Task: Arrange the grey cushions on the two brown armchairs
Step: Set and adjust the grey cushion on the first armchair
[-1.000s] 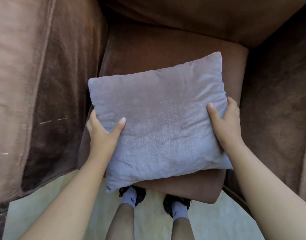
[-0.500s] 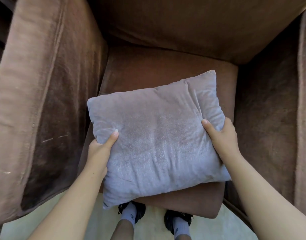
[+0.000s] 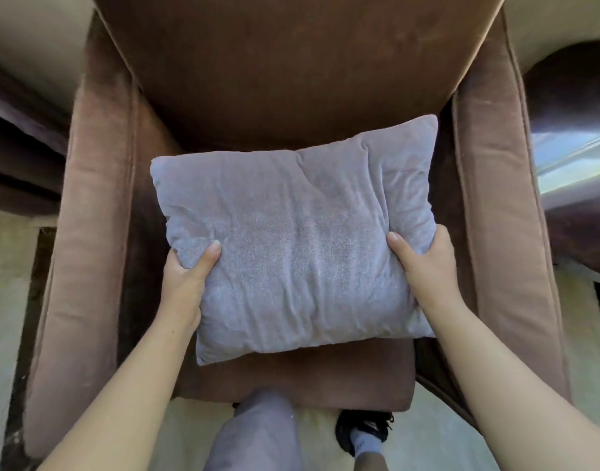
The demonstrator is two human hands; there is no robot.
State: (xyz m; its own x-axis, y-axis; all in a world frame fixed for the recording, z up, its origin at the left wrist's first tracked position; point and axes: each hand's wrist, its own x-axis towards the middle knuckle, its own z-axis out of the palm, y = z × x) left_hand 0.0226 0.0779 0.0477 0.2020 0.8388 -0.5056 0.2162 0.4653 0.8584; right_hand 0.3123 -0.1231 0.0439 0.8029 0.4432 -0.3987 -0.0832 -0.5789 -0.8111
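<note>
A square grey cushion (image 3: pixel 298 232) hangs over the seat of a brown armchair (image 3: pixel 291 69), its far edge close to the backrest. My left hand (image 3: pixel 186 283) grips the cushion's left side, thumb on top. My right hand (image 3: pixel 424 266) grips its right side the same way, creasing the fabric. The seat (image 3: pixel 302 375) shows only in front of the cushion; the part under it is hidden. I cannot tell whether the cushion touches the seat.
Padded armrests flank the seat, the left armrest (image 3: pixel 88 232) and the right armrest (image 3: pixel 505 232). My bent knee (image 3: pixel 261 433) and a black shoe (image 3: pixel 363 430) stand at the chair's front on a pale floor (image 3: pixel 580 368). Dark furniture (image 3: pixel 577 96) sits at the right.
The view has pulled back and up, so the whole armchair shows. The cushion has moved toward the backrest in both hands. My grip has tightened, creasing it.
</note>
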